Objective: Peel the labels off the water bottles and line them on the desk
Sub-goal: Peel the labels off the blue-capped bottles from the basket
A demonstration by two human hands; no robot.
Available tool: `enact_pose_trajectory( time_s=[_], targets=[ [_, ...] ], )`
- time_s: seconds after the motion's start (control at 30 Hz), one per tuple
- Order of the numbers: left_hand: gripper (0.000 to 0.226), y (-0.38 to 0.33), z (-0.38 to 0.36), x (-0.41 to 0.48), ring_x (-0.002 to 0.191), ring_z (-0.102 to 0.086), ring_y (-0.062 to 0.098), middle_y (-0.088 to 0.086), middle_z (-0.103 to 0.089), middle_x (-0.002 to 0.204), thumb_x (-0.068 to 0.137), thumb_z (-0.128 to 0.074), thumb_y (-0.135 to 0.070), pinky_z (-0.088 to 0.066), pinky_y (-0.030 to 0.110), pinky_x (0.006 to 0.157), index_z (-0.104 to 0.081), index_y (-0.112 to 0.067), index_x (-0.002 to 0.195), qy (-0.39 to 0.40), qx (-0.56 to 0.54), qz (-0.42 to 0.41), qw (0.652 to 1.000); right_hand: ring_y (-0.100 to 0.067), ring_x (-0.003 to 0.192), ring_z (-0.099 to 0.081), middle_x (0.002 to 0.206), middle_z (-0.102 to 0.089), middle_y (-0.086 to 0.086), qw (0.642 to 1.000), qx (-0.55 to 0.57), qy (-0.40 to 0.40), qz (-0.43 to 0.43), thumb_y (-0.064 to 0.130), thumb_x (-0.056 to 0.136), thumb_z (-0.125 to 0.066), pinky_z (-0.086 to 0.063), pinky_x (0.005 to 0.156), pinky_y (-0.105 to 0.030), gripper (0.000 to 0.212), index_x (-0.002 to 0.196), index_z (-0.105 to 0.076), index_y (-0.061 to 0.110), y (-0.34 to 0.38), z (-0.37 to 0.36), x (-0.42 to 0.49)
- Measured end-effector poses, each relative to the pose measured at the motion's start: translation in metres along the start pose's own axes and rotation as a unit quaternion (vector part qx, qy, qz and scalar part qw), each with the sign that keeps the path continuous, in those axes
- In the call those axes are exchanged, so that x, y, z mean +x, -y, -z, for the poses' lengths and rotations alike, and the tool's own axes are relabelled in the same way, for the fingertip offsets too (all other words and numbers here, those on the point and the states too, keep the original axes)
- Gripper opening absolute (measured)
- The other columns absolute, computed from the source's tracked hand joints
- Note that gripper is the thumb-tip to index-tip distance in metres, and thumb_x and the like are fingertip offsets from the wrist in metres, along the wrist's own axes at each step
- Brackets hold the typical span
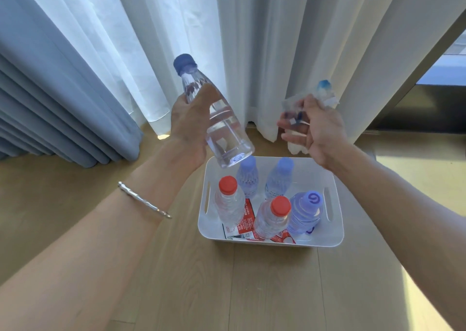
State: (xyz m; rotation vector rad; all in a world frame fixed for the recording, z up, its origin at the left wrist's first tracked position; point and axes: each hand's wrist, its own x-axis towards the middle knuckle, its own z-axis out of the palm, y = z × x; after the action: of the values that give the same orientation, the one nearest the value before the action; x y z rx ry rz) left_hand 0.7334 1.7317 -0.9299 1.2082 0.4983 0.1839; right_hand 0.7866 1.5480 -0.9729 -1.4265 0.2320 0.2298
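Left grip (189, 124): closed round the middle of a clear water bottle (223, 129), thumb across the front. The bottle was held tilted, its dark blue cap (184, 64) above the grip and its base below it. Its wall was bare clear plastic.

Right grip (320, 134): level with the left one and apart from it, fingers curled, pinching a crumpled clear-and-blue label (293, 109). The label was blurred.

Below both grips a white basket (312, 172) stood on the wooden floor (176, 280). It held five upright bottles:
- two red-capped bottles (228, 199)
- two pale-blue-capped bottles (248, 177)
- one purple-capped bottle (306, 209), under the right grip

Loose red labels (243, 221) lay on the basket's bottom. A silver bracelet (143, 199) circled the forearm behind the left grip. White curtains (252, 41) hung beyond both grips.
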Motion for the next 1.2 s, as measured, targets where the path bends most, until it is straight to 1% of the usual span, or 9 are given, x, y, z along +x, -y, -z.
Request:
enact_pose_trajectory(
  time_s=[0.1, 0.2, 0.33, 0.53, 0.63, 0.8, 0.97, 1.07, 1.2],
  targets=[
    [0.018, 0.003, 0.0, -0.001, 0.055, -0.066, 0.015, 0.002, -0.058, 0.074, 0.083, -0.06, -0.018, -0.058, 0.032, 0.053, -0.054, -0.008, 0.097, 0.025, 0.041, 0.004, 0.999, -0.016, 0.072, -0.062, 0.084, -0.066, -0.006, 0.968, -0.243, -0.045, 0.042, 0.034, 0.098, -0.047, -0.052, 0.065, -0.038, 0.02, 0.083, -0.057, 0.026, -0.031, 0.033, 0.014],
    [0.029, 0.008, -0.007, -0.005, 0.06, -0.067, 0.017, 0.001, -0.062, 0.075, 0.073, -0.062, -0.021, -0.056, 0.035, 0.059, -0.056, -0.012, 0.099, 0.075, 0.094, 0.015, 0.993, -0.014, 0.081, -0.051, 0.088, -0.057, 0.003, 0.936, -0.337, -0.086, 0.054, 0.032, 0.096, -0.054, -0.034, 0.07, -0.022, 0.012, 0.098, -0.062, 0.023, -0.049, 0.055, 0.013],
    [0.034, 0.016, -0.021, -0.017, 0.07, -0.068, 0.021, 0.006, -0.063, 0.087, 0.069, -0.064, -0.021, -0.061, 0.042, 0.066, -0.06, -0.013, 0.103, 0.152, 0.147, 0.032, 0.977, -0.014, 0.086, -0.051, 0.094, -0.058, 0.002, 0.919, -0.374, -0.106, 0.07, 0.028, 0.093, -0.061, -0.035, 0.074, -0.023, 0.024, 0.107, -0.068, 0.01, -0.058, 0.074, 0.022],
    [0.028, 0.022, -0.034, -0.029, 0.079, -0.072, 0.018, -0.003, -0.066, 0.082, 0.067, -0.064, -0.023, -0.06, 0.05, 0.076, -0.062, -0.02, 0.095, 0.252, 0.207, 0.038, 0.944, -0.018, 0.089, -0.059, 0.099, -0.069, -0.008, 0.896, -0.436, -0.053, 0.073, 0.033, 0.088, -0.067, -0.04, 0.073, -0.026, 0.028, 0.103, -0.074, 0.01, -0.08, 0.083, 0.041],
    [0.031, 0.023, -0.035, -0.028, 0.079, -0.073, 0.017, -0.001, -0.066, 0.087, 0.067, -0.065, -0.025, -0.059, 0.051, 0.078, -0.061, -0.019, 0.097, 0.253, 0.207, 0.048, 0.944, -0.017, 0.089, -0.062, 0.095, -0.071, -0.003, 0.899, -0.43, -0.011, 0.083, 0.031, 0.088, -0.068, -0.04, 0.07, -0.021, 0.024, 0.103, -0.076, 0.013, -0.09, 0.077, 0.045],
    [0.02, 0.028, -0.036, -0.024, 0.081, -0.073, 0.019, -0.005, -0.064, 0.08, 0.068, -0.063, -0.023, -0.06, 0.05, 0.076, -0.062, -0.022, 0.088, 0.235, 0.2, 0.043, 0.95, -0.016, 0.096, -0.066, 0.099, -0.075, 0.001, 0.906, -0.419, 0.019, 0.067, 0.034, 0.085, -0.07, -0.049, 0.085, -0.03, 0.023, 0.105, -0.076, 0.022, -0.107, 0.074, 0.055],
    [0.019, 0.032, -0.042, -0.021, 0.078, -0.073, 0.017, -0.003, -0.062, 0.082, 0.068, -0.063, -0.023, -0.061, 0.048, 0.074, -0.063, -0.022, 0.088, 0.23, 0.201, 0.047, 0.951, -0.013, 0.096, -0.064, 0.097, -0.074, 0.006, 0.904, -0.417, 0.075, 0.052, 0.029, 0.082, -0.074, -0.048, 0.088, -0.03, 0.018, 0.099, -0.076, 0.025, -0.108, 0.082, 0.059],
    [0.02, 0.034, -0.049, -0.022, 0.077, -0.071, 0.017, 0.003, -0.064, 0.084, 0.069, -0.062, -0.022, -0.061, 0.049, 0.074, -0.062, -0.02, 0.089, 0.237, 0.207, 0.05, 0.948, -0.02, 0.089, -0.059, 0.091, -0.067, 0.0, 0.875, -0.473, 0.087, 0.056, 0.024, 0.078, -0.077, -0.044, 0.077, -0.029, 0.01, 0.082, -0.069, 0.021, -0.109, 0.09, 0.06],
    [0.022, 0.037, -0.059, -0.023, 0.08, -0.069, 0.02, 0.005, -0.063, 0.087, 0.07, -0.061, -0.022, -0.059, 0.052, 0.076, -0.062, -0.018, 0.092, 0.247, 0.215, 0.05, 0.943, -0.021, 0.11, -0.055, 0.116, -0.063, -0.003, 0.81, -0.563, 0.15, 0.073, 0.017, 0.077, -0.076, -0.043, 0.096, -0.032, 0.032, 0.108, -0.07, 0.019, -0.112, 0.102, 0.062]
  ],
)
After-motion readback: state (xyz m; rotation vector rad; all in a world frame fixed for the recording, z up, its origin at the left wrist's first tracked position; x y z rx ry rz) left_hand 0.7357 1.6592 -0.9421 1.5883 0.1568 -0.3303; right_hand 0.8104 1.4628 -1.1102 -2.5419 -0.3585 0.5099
